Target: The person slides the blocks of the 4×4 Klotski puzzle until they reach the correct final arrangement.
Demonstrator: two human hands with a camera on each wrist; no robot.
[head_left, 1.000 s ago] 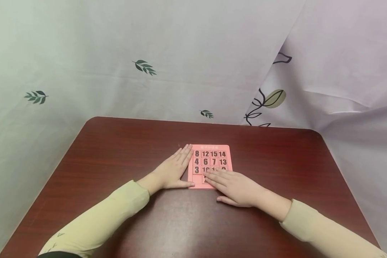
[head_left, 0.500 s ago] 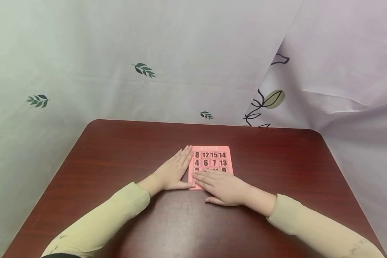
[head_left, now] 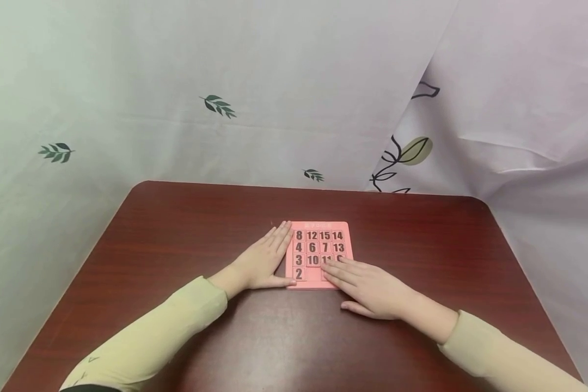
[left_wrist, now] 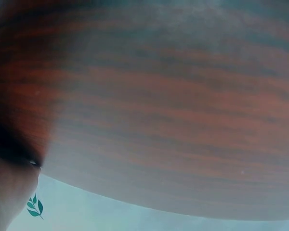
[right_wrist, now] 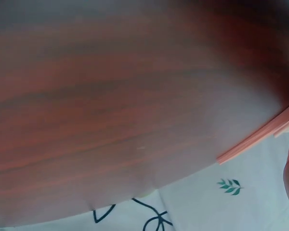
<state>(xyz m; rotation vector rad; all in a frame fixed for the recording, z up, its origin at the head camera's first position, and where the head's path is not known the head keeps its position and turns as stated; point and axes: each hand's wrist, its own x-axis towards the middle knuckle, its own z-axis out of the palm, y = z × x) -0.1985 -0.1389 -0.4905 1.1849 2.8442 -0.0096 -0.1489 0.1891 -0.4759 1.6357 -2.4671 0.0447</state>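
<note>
A pink sliding number puzzle point(head_left: 318, 225) lies flat on the table. My left hand point(head_left: 262, 261) rests along its left side, fingers straight, with the thumb at the lower left corner. In the bottom row, tile 2 point(head_left: 299, 274) sits in the left slot, and a bare pink slot shows to its right. The fingertips of my right hand point(head_left: 372, 288) lie straight over the lower right tiles, partly covering 11 and 9 and hiding most of the bottom right. The right wrist view catches the puzzle's edge point(right_wrist: 255, 142); the left wrist view shows only a bit of hand point(left_wrist: 14, 192).
The dark red wooden table point(head_left: 201, 218) has rounded far corners. Behind it and at both sides hangs a pale curtain point(head_left: 274, 81) with leaf prints.
My right hand went left across the bottom row, then back right. Tile 2 now shows in the lower left slot, which was vacant before. The left hand stays in place.
</note>
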